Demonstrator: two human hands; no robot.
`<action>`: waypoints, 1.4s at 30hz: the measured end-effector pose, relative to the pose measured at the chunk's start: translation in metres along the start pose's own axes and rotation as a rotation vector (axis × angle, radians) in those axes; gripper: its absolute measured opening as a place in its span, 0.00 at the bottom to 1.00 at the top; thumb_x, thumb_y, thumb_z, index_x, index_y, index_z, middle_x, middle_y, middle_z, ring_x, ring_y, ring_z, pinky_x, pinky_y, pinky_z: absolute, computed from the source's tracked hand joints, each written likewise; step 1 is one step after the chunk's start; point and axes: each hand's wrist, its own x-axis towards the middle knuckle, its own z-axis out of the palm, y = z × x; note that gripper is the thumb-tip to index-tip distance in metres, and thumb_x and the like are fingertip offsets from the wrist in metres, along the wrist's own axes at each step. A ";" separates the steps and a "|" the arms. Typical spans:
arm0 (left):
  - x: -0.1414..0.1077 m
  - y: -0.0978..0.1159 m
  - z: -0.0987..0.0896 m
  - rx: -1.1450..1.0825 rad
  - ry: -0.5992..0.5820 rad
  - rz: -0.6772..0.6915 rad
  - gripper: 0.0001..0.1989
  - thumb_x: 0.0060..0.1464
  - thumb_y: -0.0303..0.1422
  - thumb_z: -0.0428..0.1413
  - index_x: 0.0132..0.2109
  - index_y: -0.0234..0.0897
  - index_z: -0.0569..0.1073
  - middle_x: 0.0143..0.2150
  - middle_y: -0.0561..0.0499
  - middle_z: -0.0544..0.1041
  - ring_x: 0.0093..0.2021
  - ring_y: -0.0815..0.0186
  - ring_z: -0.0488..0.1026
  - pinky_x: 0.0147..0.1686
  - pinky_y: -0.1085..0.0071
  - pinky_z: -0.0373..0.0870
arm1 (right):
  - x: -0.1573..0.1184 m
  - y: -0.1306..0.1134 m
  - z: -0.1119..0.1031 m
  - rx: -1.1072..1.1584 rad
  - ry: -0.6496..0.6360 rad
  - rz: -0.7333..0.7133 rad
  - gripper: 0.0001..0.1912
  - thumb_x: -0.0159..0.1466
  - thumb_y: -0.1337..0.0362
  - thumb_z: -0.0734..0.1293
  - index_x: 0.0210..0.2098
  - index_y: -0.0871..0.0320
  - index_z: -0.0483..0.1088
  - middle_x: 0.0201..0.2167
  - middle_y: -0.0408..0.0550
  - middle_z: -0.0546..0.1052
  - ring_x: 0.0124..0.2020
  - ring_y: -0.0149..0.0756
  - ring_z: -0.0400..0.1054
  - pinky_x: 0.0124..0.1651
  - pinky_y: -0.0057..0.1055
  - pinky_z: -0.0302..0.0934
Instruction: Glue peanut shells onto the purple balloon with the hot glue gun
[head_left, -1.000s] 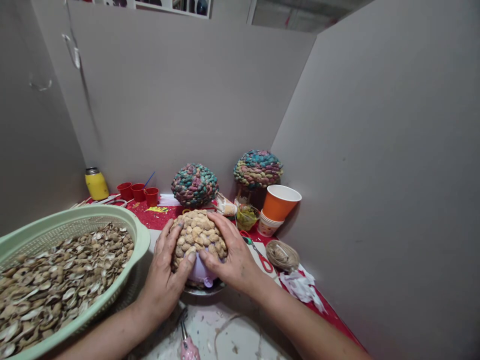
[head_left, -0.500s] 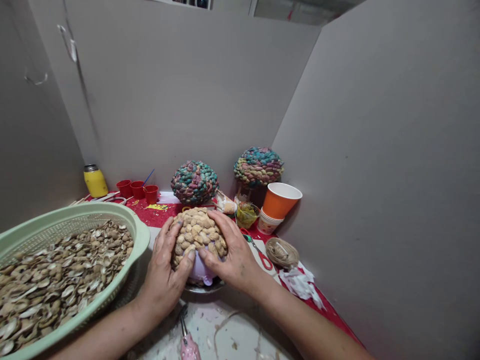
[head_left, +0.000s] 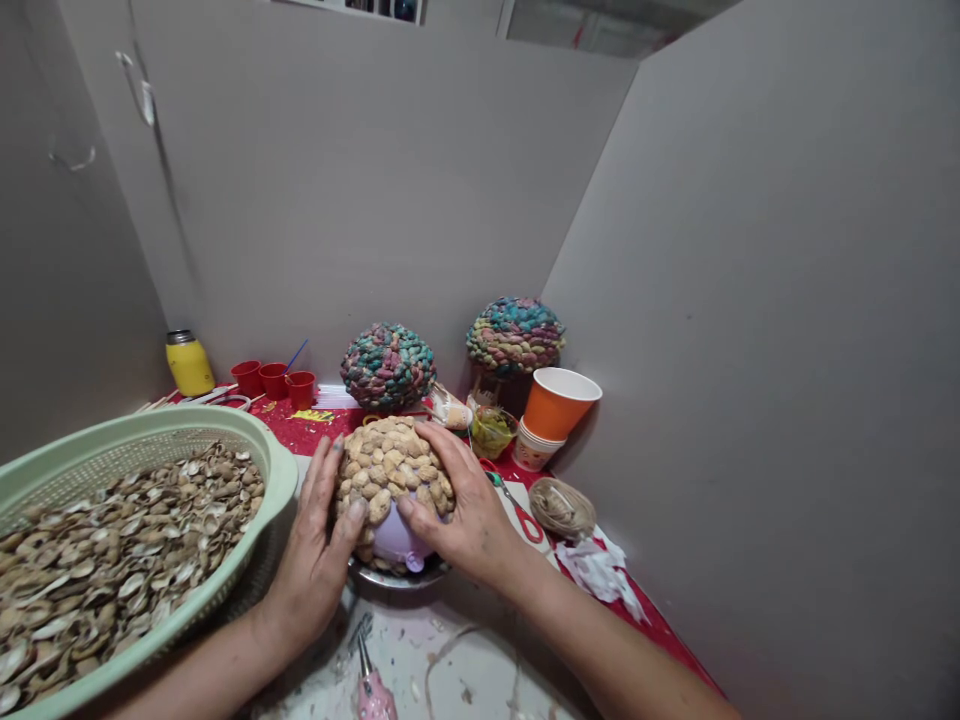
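Note:
A purple balloon (head_left: 397, 535), largely covered with tan peanut shells (head_left: 391, 458), rests in a metal bowl (head_left: 397, 580) with its knot facing me. Spread along the ball's left side, my left hand (head_left: 319, 540) has its thumb near the lower shells and its fingers apart. On the other side my right hand (head_left: 469, 505) curves over the shells, its thumb pressed beside the bare purple patch. Left of the hands, a green basket (head_left: 281, 470) holds many loose shells (head_left: 135, 550). A pink-handled tool (head_left: 375, 695) lies in front of the bowl.
Two painted shell balls (head_left: 388, 366) stand at the back. Orange and white paper cups (head_left: 559, 405), twine (head_left: 562, 507), red-handled scissors (head_left: 531, 525) and white tissue (head_left: 600, 570) are at right. Small red cups (head_left: 274, 380) and a yellow bottle (head_left: 190, 365) stand back left.
My left hand has shifted left and loosened from the ball, uncovering more shells and purple surface. My right hand has stayed nearly still on it.

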 end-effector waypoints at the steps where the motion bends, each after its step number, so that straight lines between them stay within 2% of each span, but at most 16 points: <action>1: -0.001 -0.002 0.000 -0.002 -0.003 -0.007 0.30 0.64 0.44 0.44 0.69 0.44 0.50 0.74 0.47 0.47 0.72 0.58 0.41 0.68 0.50 0.39 | 0.000 0.000 0.000 0.002 0.001 0.000 0.32 0.61 0.55 0.64 0.62 0.58 0.56 0.62 0.53 0.60 0.63 0.47 0.53 0.65 0.46 0.49; 7: -0.002 -0.004 0.003 -0.009 -0.053 -0.007 0.33 0.62 0.44 0.49 0.70 0.44 0.47 0.74 0.45 0.46 0.72 0.56 0.42 0.68 0.49 0.41 | 0.001 0.002 0.002 -0.001 0.003 -0.005 0.32 0.61 0.55 0.64 0.62 0.57 0.56 0.62 0.54 0.60 0.63 0.48 0.52 0.65 0.48 0.49; 15: 0.000 -0.003 0.007 -0.034 -0.041 -0.021 0.34 0.62 0.43 0.50 0.70 0.42 0.48 0.72 0.42 0.51 0.71 0.54 0.48 0.68 0.50 0.44 | -0.001 0.000 0.002 0.001 0.000 0.011 0.32 0.62 0.53 0.64 0.62 0.56 0.55 0.62 0.55 0.59 0.63 0.49 0.52 0.65 0.50 0.50; 22: 0.000 -0.005 0.009 -0.022 -0.041 0.007 0.34 0.62 0.43 0.50 0.70 0.43 0.47 0.72 0.43 0.50 0.71 0.55 0.48 0.68 0.50 0.45 | 0.000 -0.003 0.009 -0.017 0.067 0.056 0.32 0.61 0.53 0.67 0.61 0.56 0.57 0.60 0.53 0.61 0.62 0.49 0.54 0.64 0.47 0.51; 28: -0.001 -0.001 0.005 -0.066 -0.079 0.027 0.33 0.63 0.43 0.48 0.70 0.41 0.48 0.72 0.42 0.50 0.71 0.54 0.47 0.67 0.48 0.45 | -0.001 -0.003 0.009 -0.022 0.069 0.070 0.32 0.61 0.53 0.67 0.61 0.55 0.57 0.60 0.54 0.62 0.61 0.49 0.55 0.64 0.49 0.52; 42: -0.002 -0.005 0.007 -0.020 -0.074 0.046 0.33 0.63 0.42 0.48 0.70 0.40 0.47 0.73 0.41 0.50 0.71 0.55 0.46 0.68 0.50 0.44 | -0.001 -0.004 0.010 -0.023 0.076 0.059 0.31 0.61 0.53 0.67 0.61 0.54 0.56 0.60 0.53 0.62 0.61 0.49 0.55 0.64 0.49 0.53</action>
